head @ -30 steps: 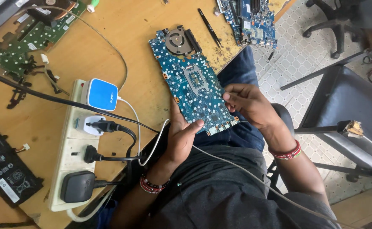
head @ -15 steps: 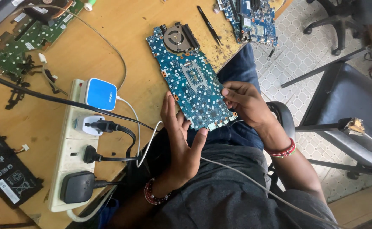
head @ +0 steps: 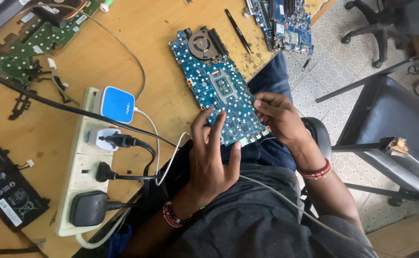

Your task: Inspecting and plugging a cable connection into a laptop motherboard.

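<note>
A blue laptop motherboard (head: 219,83) with a round fan at its far end lies across the edge of the wooden table (head: 161,57), its near end overhanging my lap. My left hand (head: 212,157) rests with spread fingers on the board's near left corner. My right hand (head: 278,117) pinches the board's near right edge. Both wrists wear beaded bracelets.
A white power strip (head: 82,162) with several plugs and a blue-and-white adapter (head: 117,104) lies left of the board. Black tweezers (head: 238,29), a second blue board (head: 286,19), a green board (head: 32,40) and a black battery (head: 8,191) sit around. Chairs (head: 400,124) stand right.
The board has slid a little toward me. My left hand has moved up from under the near edge, its fingers now spread on top of the board. The right hand keeps its grip.
</note>
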